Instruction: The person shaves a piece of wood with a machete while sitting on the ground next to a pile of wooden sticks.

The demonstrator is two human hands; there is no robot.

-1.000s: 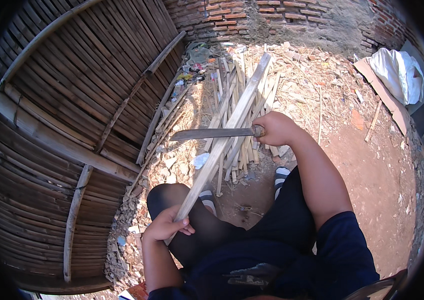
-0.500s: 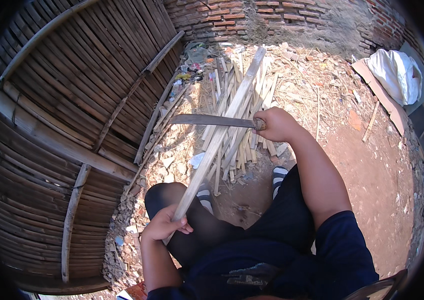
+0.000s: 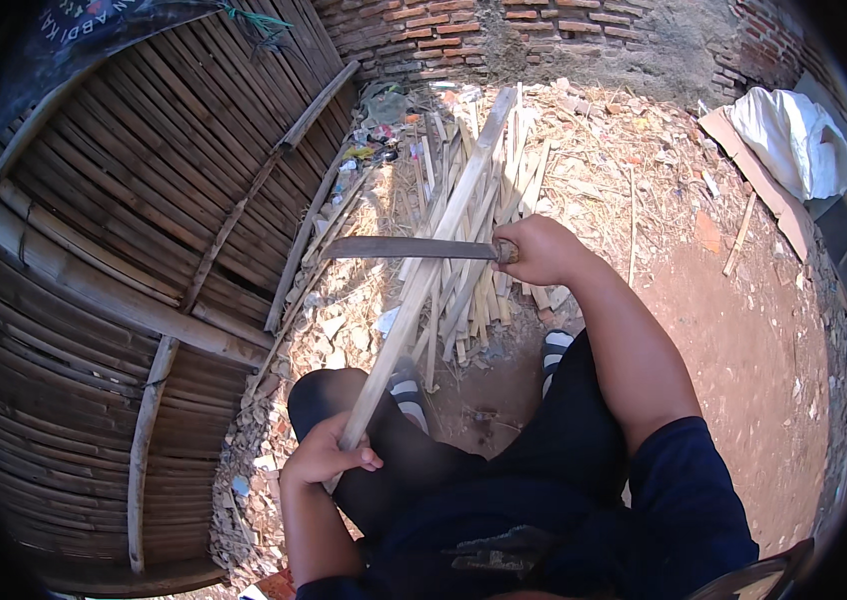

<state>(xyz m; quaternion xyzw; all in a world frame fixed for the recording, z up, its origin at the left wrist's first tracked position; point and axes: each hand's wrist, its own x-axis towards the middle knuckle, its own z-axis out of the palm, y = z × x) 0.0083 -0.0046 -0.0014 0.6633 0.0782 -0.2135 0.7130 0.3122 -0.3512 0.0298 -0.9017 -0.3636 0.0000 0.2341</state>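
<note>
My left hand point(image 3: 329, 452) is closed around the near end of a long wooden strip point(image 3: 385, 362), beside my left knee. The strip slants away from me, up and to the right, over a pile of thin wooden strips point(image 3: 489, 290). In my right hand point(image 3: 539, 249) is the handle of a machete point(image 3: 409, 248). Its dark blade points left and lies crosswise over the long strip, near its middle. Whether the edge touches the wood I cannot tell.
A slatted bamboo wall point(image 3: 94, 420) runs along the left. At the back stands a brick wall point(image 3: 584, 30). A white sack point(image 3: 789, 140) and a cardboard sheet point(image 3: 759, 185) lie at the far right. Rubble and straw cover the ground around the pile.
The machete and my right hand have shifted slightly left across the strip. The far end of the strip has moved a little to the left as well. Both grips are the same.
</note>
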